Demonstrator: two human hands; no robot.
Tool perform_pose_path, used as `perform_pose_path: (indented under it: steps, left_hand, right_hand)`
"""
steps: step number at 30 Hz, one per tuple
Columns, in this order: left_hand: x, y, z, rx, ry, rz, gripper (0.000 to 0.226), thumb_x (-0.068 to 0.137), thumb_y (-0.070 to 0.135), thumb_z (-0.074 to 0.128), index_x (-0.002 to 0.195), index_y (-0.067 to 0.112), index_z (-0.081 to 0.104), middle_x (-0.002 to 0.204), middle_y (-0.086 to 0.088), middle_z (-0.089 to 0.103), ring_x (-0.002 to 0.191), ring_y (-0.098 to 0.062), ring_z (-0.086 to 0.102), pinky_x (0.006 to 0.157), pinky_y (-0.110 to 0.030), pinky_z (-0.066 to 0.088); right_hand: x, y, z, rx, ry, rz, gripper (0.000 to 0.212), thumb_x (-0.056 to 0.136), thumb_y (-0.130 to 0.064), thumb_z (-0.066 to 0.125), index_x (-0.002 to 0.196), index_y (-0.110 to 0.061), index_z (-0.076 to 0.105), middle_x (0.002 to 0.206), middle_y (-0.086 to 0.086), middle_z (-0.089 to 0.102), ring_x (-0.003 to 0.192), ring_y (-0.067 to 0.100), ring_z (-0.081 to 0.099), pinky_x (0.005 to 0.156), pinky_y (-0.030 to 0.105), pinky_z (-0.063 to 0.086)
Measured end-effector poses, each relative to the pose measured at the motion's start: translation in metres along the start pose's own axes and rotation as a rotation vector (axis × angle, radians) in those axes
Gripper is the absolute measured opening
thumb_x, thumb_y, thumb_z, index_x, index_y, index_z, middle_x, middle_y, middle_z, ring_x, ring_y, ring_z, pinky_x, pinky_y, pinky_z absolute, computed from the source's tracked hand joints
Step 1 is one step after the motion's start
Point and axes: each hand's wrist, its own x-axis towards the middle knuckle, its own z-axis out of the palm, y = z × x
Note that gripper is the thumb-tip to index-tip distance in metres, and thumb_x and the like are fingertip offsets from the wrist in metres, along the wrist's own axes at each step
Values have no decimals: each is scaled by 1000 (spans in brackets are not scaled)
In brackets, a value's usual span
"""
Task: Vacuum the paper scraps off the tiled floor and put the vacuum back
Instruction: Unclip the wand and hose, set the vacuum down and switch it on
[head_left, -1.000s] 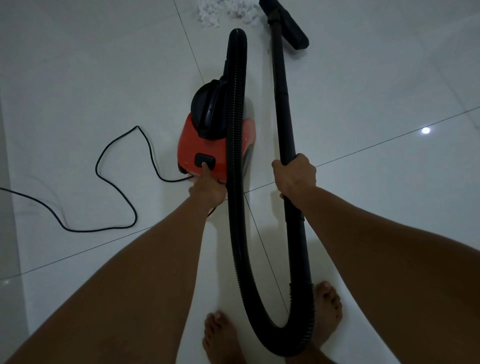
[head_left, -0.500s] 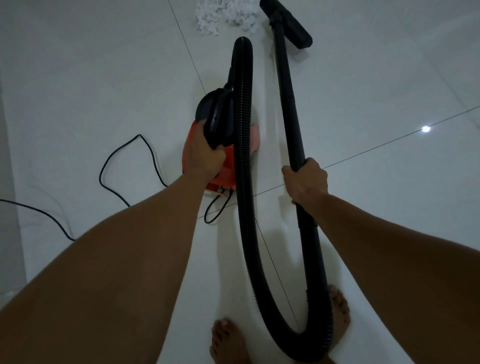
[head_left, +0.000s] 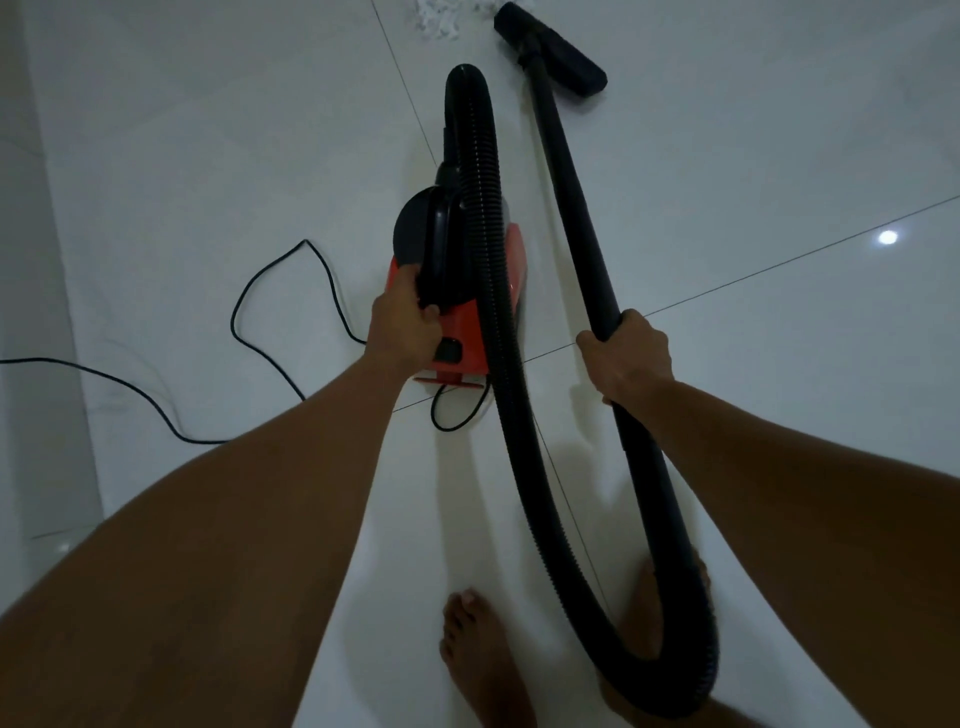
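A small red vacuum with a black top stands on the white tiled floor. My left hand grips its black carry handle. A ribbed black hose loops from the vacuum's front down past my feet and up into a rigid black wand. My right hand is closed around the wand's lower end. The wand's floor nozzle lies at the top, right beside a pile of white paper scraps that is cut off by the frame's edge.
The black power cord trails in loops from the vacuum's rear across the floor to the left edge. My bare feet stand at the bottom, with the hose loop around the right one. A paler strip runs along the left.
My left hand left the switch on the vacuum's rear and took hold of the carry handle. The vacuum's rear has lifted and shifted, dragging the cord. The nozzle sits slightly lower in view.
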Motion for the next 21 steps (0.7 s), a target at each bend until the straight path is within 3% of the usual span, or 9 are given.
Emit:
perform_pose_path:
  steps: [4, 9, 14, 16, 18, 21]
  left_hand:
    - [-4, -1, 3, -7, -13, -22, 49, 95, -2, 49, 143, 8, 45, 131, -13, 61, 118, -26, 58, 95, -27, 44]
    - [-5, -3, 7, -3, -17, -41, 46, 97, 5, 52, 143, 8, 47, 133, -13, 60, 120, -27, 58, 91, -21, 39]
    - [-24, -22, 9, -28, -28, -76, 47, 92, 15, 63, 138, 13, 51, 128, -8, 64, 115, -24, 60, 90, -24, 41]
    - [-26, -34, 5, 43, -135, -34, 62, 78, 30, 73, 136, 20, 53, 128, -6, 62, 118, -25, 57, 94, -29, 42]
    - [-24, -45, 1, 220, -215, 2, 85, 59, 45, 72, 138, 24, 50, 142, -10, 47, 133, -32, 41, 108, -40, 38]
    - [-23, -57, 6, 229, -206, 23, 108, 50, 46, 74, 149, 32, 34, 156, -12, 19, 144, -36, 14, 118, -50, 26]
  right_hand:
    - [-3, -5, -1, 5, 8, -15, 42, 94, -36, 61, 122, -6, 53, 100, 13, 60, 80, 33, 69, 72, 49, 63]
    - [-3, -5, -4, 16, 10, -14, 42, 94, -36, 61, 121, -6, 52, 101, 13, 61, 73, 31, 68, 66, 47, 63]
    - [-6, 4, -2, 17, -2, 9, 43, 94, -36, 60, 122, -6, 53, 101, 16, 64, 75, 30, 69, 67, 46, 64]
    - [-7, 7, -1, 20, -8, 17, 42, 94, -36, 61, 122, -6, 53, 101, 16, 65, 75, 30, 69, 66, 46, 64]
    - [-6, 9, 2, 26, -8, 27, 42, 94, -37, 61, 121, -6, 54, 101, 16, 65, 75, 30, 70, 66, 46, 64]
    - [-7, 12, 9, 29, 1, 34, 40, 93, -37, 60, 118, -7, 54, 99, 15, 65, 72, 30, 70, 65, 46, 64]
